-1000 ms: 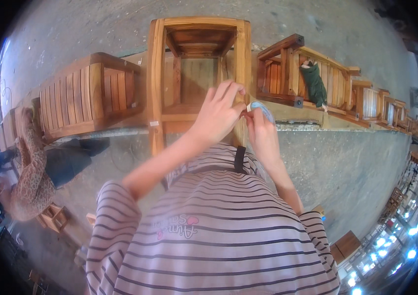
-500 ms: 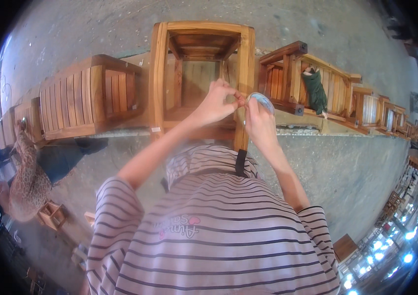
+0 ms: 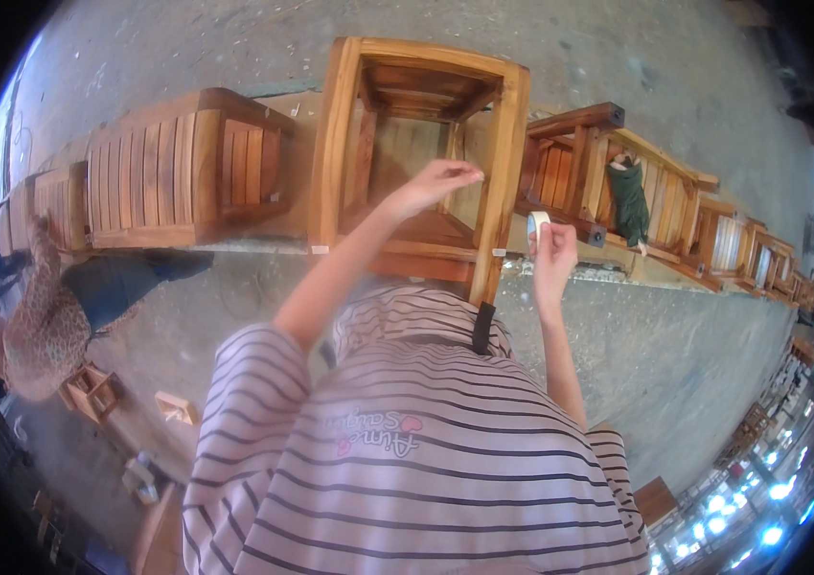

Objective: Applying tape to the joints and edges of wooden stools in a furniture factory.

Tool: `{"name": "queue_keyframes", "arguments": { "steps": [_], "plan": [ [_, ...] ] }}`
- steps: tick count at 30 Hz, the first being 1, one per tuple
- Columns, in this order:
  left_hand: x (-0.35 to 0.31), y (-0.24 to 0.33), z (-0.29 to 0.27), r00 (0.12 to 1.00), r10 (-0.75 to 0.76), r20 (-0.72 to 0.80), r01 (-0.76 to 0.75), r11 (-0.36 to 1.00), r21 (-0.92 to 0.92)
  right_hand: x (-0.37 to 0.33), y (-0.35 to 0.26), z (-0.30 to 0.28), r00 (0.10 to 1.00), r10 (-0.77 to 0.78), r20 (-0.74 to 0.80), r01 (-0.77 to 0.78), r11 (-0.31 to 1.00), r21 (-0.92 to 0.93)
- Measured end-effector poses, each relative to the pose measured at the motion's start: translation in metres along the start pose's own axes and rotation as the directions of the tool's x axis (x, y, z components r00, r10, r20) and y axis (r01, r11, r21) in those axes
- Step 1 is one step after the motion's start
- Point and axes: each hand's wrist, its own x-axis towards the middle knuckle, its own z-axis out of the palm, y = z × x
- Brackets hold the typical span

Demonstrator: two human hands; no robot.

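A roll of pale tape (image 3: 538, 223) is pinched in the fingers of my right hand (image 3: 554, 257), just right of a wooden chair frame (image 3: 498, 163). My left hand (image 3: 426, 185) reaches over the frame's opening, thumb and fingertips pressed together near its right post. Something small and whitish seems to show at those fingertips, too small to name. One white piece (image 3: 500, 253) sticks to the frame near its lower right corner, and another white piece (image 3: 321, 250) sits at the lower left.
Slatted wooden furniture (image 3: 143, 177) stands in a row to the left. More wooden chairs (image 3: 661, 187) run off to the right, one with a dark green cloth (image 3: 628, 206) on it. At the left another person (image 3: 43, 335) in a patterned top works near the row. Grey concrete floor (image 3: 656, 355) lies around.
My hands have come apart; the right, with the tape roll, has moved right and down off the frame. A white piece shows at the lower right corner where none was plain before.
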Motion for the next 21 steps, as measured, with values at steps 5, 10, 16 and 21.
{"name": "queue_keyframes", "arguments": {
  "steps": [5, 10, 16, 21],
  "plan": [
    [0.010, -0.021, 0.012, 0.996, 0.084, -0.020, -0.086, 0.983, -0.162, 0.009, 0.015, -0.002, 0.994, 0.107, -0.012, -0.104, 0.984, 0.146],
    [0.017, -0.034, 0.016, 0.972, 0.206, -0.115, -0.213, 0.975, -0.056, 0.017, 0.022, 0.004, 0.995, 0.092, -0.032, -0.087, 0.987, 0.137],
    [0.034, -0.037, 0.025, 0.949, -0.314, -0.013, 0.281, 0.865, -0.416, 0.021, 0.015, 0.008, 0.991, 0.130, -0.035, -0.119, 0.965, 0.234],
    [0.052, -0.059, 0.026, 0.849, -0.424, 0.316, 0.522, 0.762, -0.383, 0.017, 0.027, -0.009, 0.988, 0.116, -0.098, -0.090, 0.967, 0.236]
  ]
}}
